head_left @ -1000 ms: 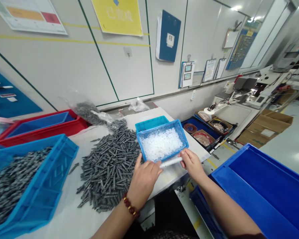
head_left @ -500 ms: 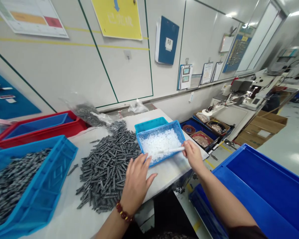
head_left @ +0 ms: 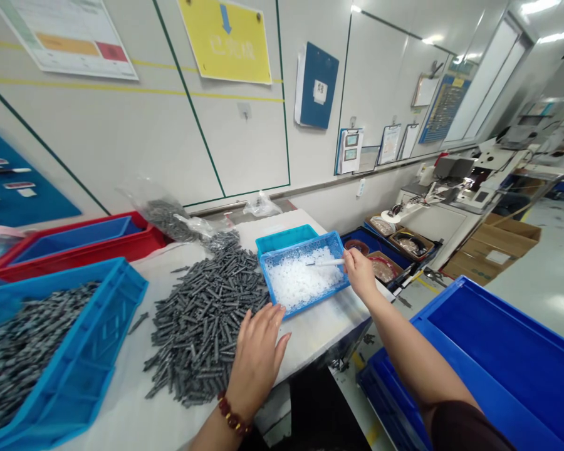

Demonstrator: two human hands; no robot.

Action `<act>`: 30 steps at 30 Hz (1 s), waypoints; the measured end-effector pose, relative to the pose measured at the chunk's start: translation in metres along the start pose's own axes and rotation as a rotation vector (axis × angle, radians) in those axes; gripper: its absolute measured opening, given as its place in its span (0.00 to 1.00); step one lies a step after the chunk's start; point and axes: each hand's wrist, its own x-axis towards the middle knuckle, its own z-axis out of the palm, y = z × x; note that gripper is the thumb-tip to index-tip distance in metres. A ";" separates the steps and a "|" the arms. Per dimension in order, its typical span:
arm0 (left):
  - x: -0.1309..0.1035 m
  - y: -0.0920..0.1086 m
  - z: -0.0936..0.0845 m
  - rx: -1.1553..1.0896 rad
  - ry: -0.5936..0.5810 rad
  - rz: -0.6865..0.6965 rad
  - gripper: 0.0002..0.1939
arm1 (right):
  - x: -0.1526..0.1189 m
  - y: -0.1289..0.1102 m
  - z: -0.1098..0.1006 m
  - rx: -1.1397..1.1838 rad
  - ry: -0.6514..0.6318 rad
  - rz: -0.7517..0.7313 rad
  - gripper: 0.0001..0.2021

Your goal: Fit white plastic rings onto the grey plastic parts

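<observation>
A slim white-handled tool (head_left: 331, 262) with a thin metal tip is held in my right hand (head_left: 358, 274), its fingers closed round the handle. The tip reaches over small white pieces (head_left: 301, 279) in a shallow blue tray (head_left: 303, 308). Beside the tray's near left corner, my left hand (head_left: 258, 347) has its fingers stretched out and holds nothing. Its fingertips are at the tray's rim; I cannot tell if they touch. A heap of dark grey ribbed plugs (head_left: 202, 326) lies to the left of the tray.
A teal tray (head_left: 284, 238) sits behind the blue one. At left stand a large blue bin (head_left: 117, 313) of grey plugs and a red bin (head_left: 150, 241). Plastic bags (head_left: 167, 219) lie against the wall. Large blue crates (head_left: 493, 363) stand on the right, below table height.
My right hand has shifted the white-handled tool slightly up, its tip now farther from my left hand. My left hand has drawn back a little toward me, still open. The view has tilted slightly.
</observation>
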 end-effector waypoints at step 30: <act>0.005 0.000 0.007 0.006 -0.001 0.013 0.15 | -0.019 0.007 -0.005 0.453 -0.055 0.262 0.16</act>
